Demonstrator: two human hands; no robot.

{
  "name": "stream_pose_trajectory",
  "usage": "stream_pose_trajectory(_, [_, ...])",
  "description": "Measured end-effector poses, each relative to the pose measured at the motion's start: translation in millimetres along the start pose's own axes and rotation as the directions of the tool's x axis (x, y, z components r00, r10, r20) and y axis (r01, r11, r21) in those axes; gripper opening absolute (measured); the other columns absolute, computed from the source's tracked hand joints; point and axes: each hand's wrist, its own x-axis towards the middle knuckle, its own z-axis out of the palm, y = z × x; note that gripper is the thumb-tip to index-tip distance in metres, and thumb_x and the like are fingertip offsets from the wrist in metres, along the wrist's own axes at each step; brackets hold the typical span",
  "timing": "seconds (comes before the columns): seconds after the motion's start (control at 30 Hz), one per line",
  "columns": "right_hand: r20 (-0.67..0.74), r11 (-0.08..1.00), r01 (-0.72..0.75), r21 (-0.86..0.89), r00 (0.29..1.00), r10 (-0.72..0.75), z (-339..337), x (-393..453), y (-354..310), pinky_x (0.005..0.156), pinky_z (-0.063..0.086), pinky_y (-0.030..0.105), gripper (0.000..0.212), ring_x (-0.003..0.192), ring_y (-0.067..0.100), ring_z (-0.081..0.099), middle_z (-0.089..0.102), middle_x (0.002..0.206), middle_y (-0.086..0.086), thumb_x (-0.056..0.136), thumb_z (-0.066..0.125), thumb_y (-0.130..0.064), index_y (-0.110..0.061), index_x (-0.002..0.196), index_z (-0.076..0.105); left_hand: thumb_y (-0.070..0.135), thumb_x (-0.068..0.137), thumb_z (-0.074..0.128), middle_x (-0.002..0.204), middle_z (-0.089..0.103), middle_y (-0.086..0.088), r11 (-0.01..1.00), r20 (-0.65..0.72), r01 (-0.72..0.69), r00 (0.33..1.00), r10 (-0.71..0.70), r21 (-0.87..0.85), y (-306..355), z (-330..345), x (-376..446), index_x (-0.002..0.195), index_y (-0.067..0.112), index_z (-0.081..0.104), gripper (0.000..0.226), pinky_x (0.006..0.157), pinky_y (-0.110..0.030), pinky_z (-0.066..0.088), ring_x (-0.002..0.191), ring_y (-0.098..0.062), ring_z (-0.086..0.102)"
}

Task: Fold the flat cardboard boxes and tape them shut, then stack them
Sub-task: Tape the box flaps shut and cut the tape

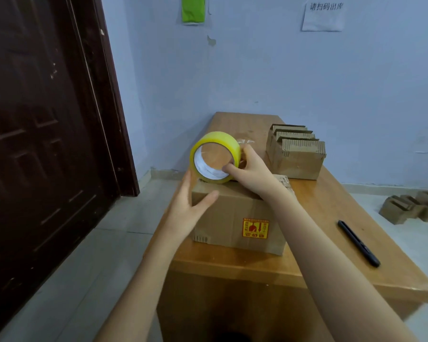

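Note:
A folded cardboard box with a red-and-yellow sticker stands on the wooden table. On its top, at the far edge, is a yellow roll of tape. My right hand grips the roll, thumb inside the core, with a bit of clear tape sticking up behind the fingers. My left hand presses flat against the box's left top corner, fingers straight.
A bundle of flat cardboard boxes stands on edge at the table's far right. A black pen lies on the table's right side. More cardboard pieces lie on the floor at right. A dark door is at left.

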Motion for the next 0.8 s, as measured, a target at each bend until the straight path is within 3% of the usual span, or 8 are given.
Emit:
stream_pose_trajectory(0.17, [-0.025, 1.0, -0.006, -0.023, 1.0, 0.005, 0.6, 3.0, 3.6, 0.07, 0.043, 0.038, 0.029, 0.072, 0.017, 0.047, 0.049, 0.082, 0.007, 0.084, 0.061, -0.017, 0.0, 0.101, 0.045, 0.09, 0.059, 0.043, 0.152, 0.031, 0.011, 0.937, -0.027, 0.007, 1.0, 0.002, 0.348, 1.0, -0.6, 9.1, 0.148, 0.031, 0.021, 0.109, 0.109, -0.042, 0.035, 0.137, -0.01, 0.031])
stream_pose_trajectory(0.3, [-0.016, 1.0, -0.005, 0.012, 1.0, 0.005, -0.2, 4.5, 3.9, 0.072, 0.045, 0.037, 0.027, 0.074, 0.017, 0.049, 0.051, 0.084, 0.008, 0.085, 0.06, -0.016, 0.0, 0.102, 0.047, 0.075, 0.074, 0.046, 0.145, 0.041, 0.006, 0.886, -0.053, -0.017, 0.997, 0.047, 0.462, 4.2, 1.6, 4.2, 0.144, 0.026, 0.031, 0.087, 0.1, -0.033, 0.04, 0.131, -0.014, 0.04])
stream_pose_trajectory(0.43, [0.01, 1.0, -0.001, 0.028, 1.0, 0.0, -4.3, 3.1, 4.3, 0.079, 0.048, 0.037, 0.026, 0.084, 0.019, 0.055, 0.061, 0.1, 0.021, 0.084, 0.059, -0.011, 0.0, 0.105, 0.049, 0.068, 0.08, 0.046, 0.153, 0.03, 0.001, 0.776, -0.075, -0.088, 0.982, 0.172, 0.625, 9.6, 2.5, 2.5, 0.142, 0.021, 0.036, 0.079, 0.103, -0.035, 0.036, 0.139, -0.015, 0.03])
stream_pose_trajectory(0.5, [0.03, 0.999, 0.011, 0.033, 0.999, -0.012, -6.0, 1.8, 3.3, 0.072, 0.046, 0.028, 0.021, 0.077, 0.013, 0.052, 0.061, 0.095, 0.017, 0.085, 0.057, -0.008, 0.0, 0.102, 0.049, 0.074, 0.074, 0.045, 0.153, 0.03, 0.003, 0.804, -0.072, -0.097, 0.983, 0.171, 0.587, 5.0, 2.6, 2.9, 0.143, 0.022, 0.034, 0.087, 0.104, -0.035, 0.037, 0.138, -0.015, 0.031])
stream_pose_trajectory(0.57, [0.038, 0.999, 0.016, 0.043, 0.999, -0.018, -6.4, 0.9, 1.5, 0.066, 0.042, 0.022, 0.019, 0.071, 0.009, 0.048, 0.057, 0.088, 0.012, 0.085, 0.057, -0.007, 0.0, 0.101, 0.049, 0.082, 0.067, 0.047, 0.148, 0.038, 0.006, 0.912, -0.073, -0.074, 0.991, 0.113, 0.404, -4.7, 3.6, 2.4, 0.145, 0.029, 0.029, 0.096, 0.104, -0.04, 0.042, 0.132, -0.014, 0.04])
stream_pose_trajectory(0.67, [0.026, 0.999, 0.018, 0.039, 0.999, -0.019, -6.0, 1.2, 0.9, 0.07, 0.043, 0.025, 0.024, 0.077, 0.011, 0.051, 0.061, 0.1, 0.018, 0.085, 0.057, -0.007, 0.001, 0.106, 0.05, 0.08, 0.061, 0.06, 0.131, 0.052, 0.013, 0.985, -0.098, -0.086, 0.99, 0.102, 0.152, -19.3, 6.0, 3.1, 0.135, 0.04, 0.037, 0.087, 0.094, -0.042, 0.051, 0.12, -0.008, 0.051])
stream_pose_trajectory(0.8, [0.025, 0.999, 0.006, 0.049, 1.0, -0.007, -5.8, 2.6, 1.2, 0.071, 0.045, 0.028, 0.024, 0.078, 0.014, 0.051, 0.059, 0.109, 0.023, 0.085, 0.057, -0.006, 0.004, 0.106, 0.049, 0.077, 0.066, 0.061, 0.112, 0.059, 0.014, 0.961, -0.128, -0.183, 0.969, 0.212, 0.209, -22.6, 3.0, 6.9, 0.12, 0.038, 0.046, 0.068, 0.081, -0.039, 0.055, 0.103, -0.008, 0.059])
